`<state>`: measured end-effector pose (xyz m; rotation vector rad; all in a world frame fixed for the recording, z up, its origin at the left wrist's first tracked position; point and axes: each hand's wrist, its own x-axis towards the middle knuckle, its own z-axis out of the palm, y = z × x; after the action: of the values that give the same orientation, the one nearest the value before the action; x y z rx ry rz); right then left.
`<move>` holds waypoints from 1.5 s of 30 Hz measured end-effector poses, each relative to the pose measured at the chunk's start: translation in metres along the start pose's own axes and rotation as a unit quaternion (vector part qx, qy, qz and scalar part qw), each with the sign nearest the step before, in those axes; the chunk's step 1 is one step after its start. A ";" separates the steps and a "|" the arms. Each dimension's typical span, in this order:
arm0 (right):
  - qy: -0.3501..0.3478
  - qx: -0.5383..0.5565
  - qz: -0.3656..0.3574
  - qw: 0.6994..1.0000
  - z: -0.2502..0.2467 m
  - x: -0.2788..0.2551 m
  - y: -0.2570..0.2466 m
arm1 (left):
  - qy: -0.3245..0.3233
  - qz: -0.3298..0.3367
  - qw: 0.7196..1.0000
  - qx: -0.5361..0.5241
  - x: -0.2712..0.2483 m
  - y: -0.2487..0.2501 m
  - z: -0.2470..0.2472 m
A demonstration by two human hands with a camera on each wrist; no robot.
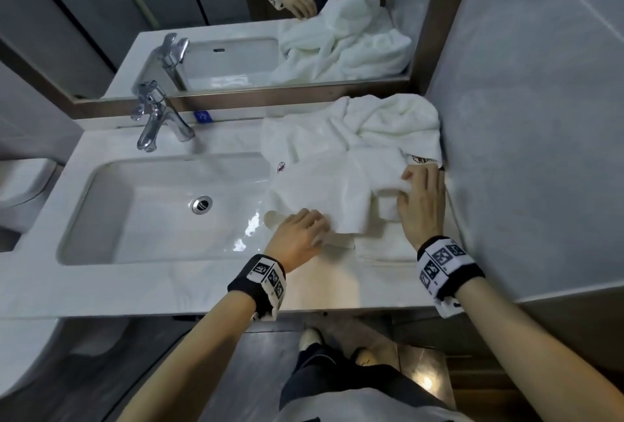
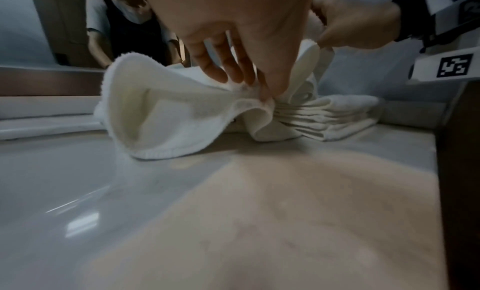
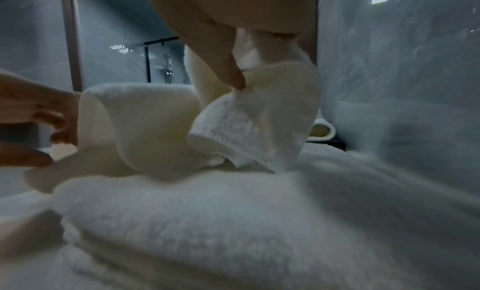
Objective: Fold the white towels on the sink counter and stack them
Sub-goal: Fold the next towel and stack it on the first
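L hand [image 1: 301, 233] pinches the small towel [image 1: 332, 190] at its near-left corner, R hand [image 1: 422, 200] pinches its right edge; it sags between both grips, above the desk [image 1: 209, 283], by the sink [image 1: 162, 208].

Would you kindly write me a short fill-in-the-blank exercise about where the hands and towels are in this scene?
1. Both hands pinch the same small ____ towel.
2. The left hand holds the towel's corner nearest the ____.
3. Below the right hand lies a ____ of folded towels.
4. A crumpled towel lies by the wall, just below the ____.

Missing words: white; sink; stack; mirror
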<state>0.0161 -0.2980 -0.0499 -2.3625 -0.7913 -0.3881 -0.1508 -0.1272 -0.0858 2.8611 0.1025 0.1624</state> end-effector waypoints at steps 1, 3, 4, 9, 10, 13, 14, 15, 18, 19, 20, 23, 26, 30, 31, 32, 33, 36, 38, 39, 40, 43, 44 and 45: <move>-0.006 -0.001 -0.002 1.000 0.001 -0.001 0.001 | -0.013 -0.002 1.000 0.017 0.001 -0.002 0.002; -0.027 0.003 0.005 1.000 0.003 -0.001 0.002 | -0.039 -0.049 0.998 0.024 0.005 -0.008 0.003; -0.034 0.004 0.010 0.999 0.002 0.001 0.002 | -0.039 -0.075 0.996 0.018 0.008 -0.011 0.002; -0.059 -0.035 0.010 0.998 0.000 0.023 0.008 | -0.009 -0.129 0.991 0.018 0.039 -0.024 -0.014; -0.061 -0.040 0.026 0.997 -0.001 0.030 0.010 | 0.010 -0.165 0.986 -0.021 0.046 -0.028 -0.021; -0.043 -0.042 0.098 0.993 -0.012 0.056 0.020 | 0.069 -0.287 0.941 -0.166 0.060 -0.051 -0.042; -0.044 -0.049 0.111 0.992 -0.016 0.064 0.023 | 0.068 -0.322 0.921 -0.210 0.064 -0.061 -0.047; -0.057 -0.065 0.118 0.989 -0.018 0.071 0.025 | 0.047 -0.354 0.903 -0.240 0.068 -0.069 -0.050; -0.091 -0.118 0.118 0.982 -0.016 0.077 0.020 | -0.008 -0.397 0.892 -0.218 0.069 -0.077 -0.050; -0.076 -0.104 0.094 0.987 -0.014 0.074 0.015 | 0.010 -0.384 0.900 -0.204 0.067 -0.074 -0.048; -0.062 -0.069 0.065 0.994 -0.011 0.069 0.010 | 0.040 -0.353 0.915 -0.193 0.062 -0.069 -0.047; -0.138 0.081 -0.029 0.987 0.003 0.041 -0.007 | 0.066 -0.160 0.976 -0.130 0.043 -0.058 -0.037; -0.307 0.079 -0.128 0.940 0.022 0.011 -0.018 | 0.040 0.012 0.997 -0.071 0.026 -0.055 -0.030; -0.355 -0.078 -0.138 0.921 0.041 -0.010 -0.023 | -0.065 0.118 0.986 0.095 0.010 -0.053 -0.017; -0.346 -0.108 -0.134 0.922 0.044 -0.013 -0.025 | -0.100 0.113 0.980 0.134 0.008 -0.051 -0.015; -0.333 -0.130 -0.130 0.925 0.048 -0.016 -0.027 | -0.119 0.104 0.973 0.166 0.007 -0.048 -0.013; -0.321 -0.147 -0.126 0.927 0.051 -0.017 -0.029 | -0.119 0.100 0.969 0.192 0.008 -0.044 -0.012; -0.298 -0.169 -0.111 0.933 0.057 -0.019 -0.033 | -0.076 0.104 0.968 0.215 0.019 -0.034 -0.012; -0.286 -0.165 -0.108 0.938 0.058 -0.017 -0.032 | -0.023 0.102 0.973 0.206 0.028 -0.029 -0.019; -0.290 -0.159 -0.112 0.937 0.058 -0.016 -0.031 | 0.002 0.096 0.976 0.195 0.031 -0.027 -0.020; -0.301 -0.146 -0.117 0.935 0.058 -0.015 -0.028 | 0.019 0.085 0.981 0.171 0.034 -0.025 -0.022; -0.339 -0.102 -0.136 0.925 0.051 -0.008 -0.019 | -0.009 0.022 0.997 0.075 0.040 -0.024 -0.028; -0.342 -0.096 -0.150 0.923 0.048 -0.005 -0.015 | -0.032 -0.011 0.996 0.076 0.042 -0.026 -0.028; -0.338 -0.093 -0.166 0.922 0.044 -0.002 -0.010 | -0.044 -0.034 0.995 0.083 0.042 -0.029 -0.027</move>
<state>0.0121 -0.2646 -0.0803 -2.5562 -1.5402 0.2659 -0.1137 -0.0883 -0.0632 3.0191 0.2059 0.0152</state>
